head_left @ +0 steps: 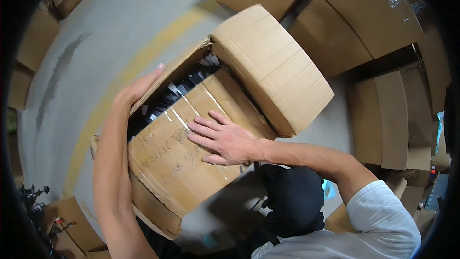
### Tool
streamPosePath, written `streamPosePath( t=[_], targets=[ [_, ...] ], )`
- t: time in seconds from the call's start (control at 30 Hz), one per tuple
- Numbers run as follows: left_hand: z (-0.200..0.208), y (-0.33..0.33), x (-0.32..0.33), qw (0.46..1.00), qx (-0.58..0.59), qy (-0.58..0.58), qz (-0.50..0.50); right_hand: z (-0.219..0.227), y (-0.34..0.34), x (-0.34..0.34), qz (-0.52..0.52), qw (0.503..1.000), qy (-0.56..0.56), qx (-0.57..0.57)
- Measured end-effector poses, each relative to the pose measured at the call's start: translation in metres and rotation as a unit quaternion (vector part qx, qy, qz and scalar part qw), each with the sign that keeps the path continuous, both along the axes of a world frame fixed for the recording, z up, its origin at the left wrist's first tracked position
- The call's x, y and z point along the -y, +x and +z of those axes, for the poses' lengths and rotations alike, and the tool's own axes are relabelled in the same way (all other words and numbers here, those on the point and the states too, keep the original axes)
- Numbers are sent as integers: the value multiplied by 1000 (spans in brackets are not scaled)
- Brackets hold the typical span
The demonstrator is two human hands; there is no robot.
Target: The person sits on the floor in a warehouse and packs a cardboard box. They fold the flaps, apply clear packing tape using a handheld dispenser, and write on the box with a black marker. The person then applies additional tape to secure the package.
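Note:
A large cardboard box [273,67] sits tilted in the middle, its end flap folded outward at the far right. Across much of its opening lies a wide flap [191,182] with handwriting and shiny strips of tape. Dark items with pale tags [184,86] show in the gap on the left; I cannot make out their kind. My left hand [141,86] holds the box's far left side from outside, its fingers partly hidden by the cardboard. My right hand [225,139] presses flat on the wide flap, fingers spread, with nothing in it.
Several cardboard boxes [330,33] stand along the right and far side, some open. More boxes [38,38] are at the far left. A yellow line [158,43] crosses the grey floor. Black tangled parts [36,199] lie at lower left. A rounded black thing [294,199] is near my body.

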State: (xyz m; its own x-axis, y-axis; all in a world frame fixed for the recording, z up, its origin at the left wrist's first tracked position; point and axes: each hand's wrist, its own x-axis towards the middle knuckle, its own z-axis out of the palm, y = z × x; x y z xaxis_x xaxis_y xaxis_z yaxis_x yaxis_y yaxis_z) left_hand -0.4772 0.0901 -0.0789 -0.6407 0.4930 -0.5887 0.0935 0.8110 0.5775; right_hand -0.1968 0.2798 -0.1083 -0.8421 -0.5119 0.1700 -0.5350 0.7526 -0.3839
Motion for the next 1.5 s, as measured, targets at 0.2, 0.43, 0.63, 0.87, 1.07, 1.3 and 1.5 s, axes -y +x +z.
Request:
streamPosePath(
  t=[0.2,0.43,0.63,0.87,1.07,1.3,1.5],
  targets=[
    [-36,38,1,965,-257,-24,53,-6,3,-3,0,1000,-6,-18],
    [-41,81,-13,817,-561,-111,69,-1,5,-2,-5,999,-7,-38],
    [92,47,19,840,-528,-123,-1,-8,7,3,5,998,-23,-59],
    [137,218,-20,829,-536,-50,-149,-6,14,-19,-25,998,-13,-58],
    [17,301,0,865,-489,-85,-68,11,15,2,-5,995,7,104],
    [113,158,-22,885,-422,158,118,-10,16,-6,32,985,-83,-148],
    [42,101,-48,928,-358,-98,-37,-10,22,-10,83,962,-144,-215]
  ],
)
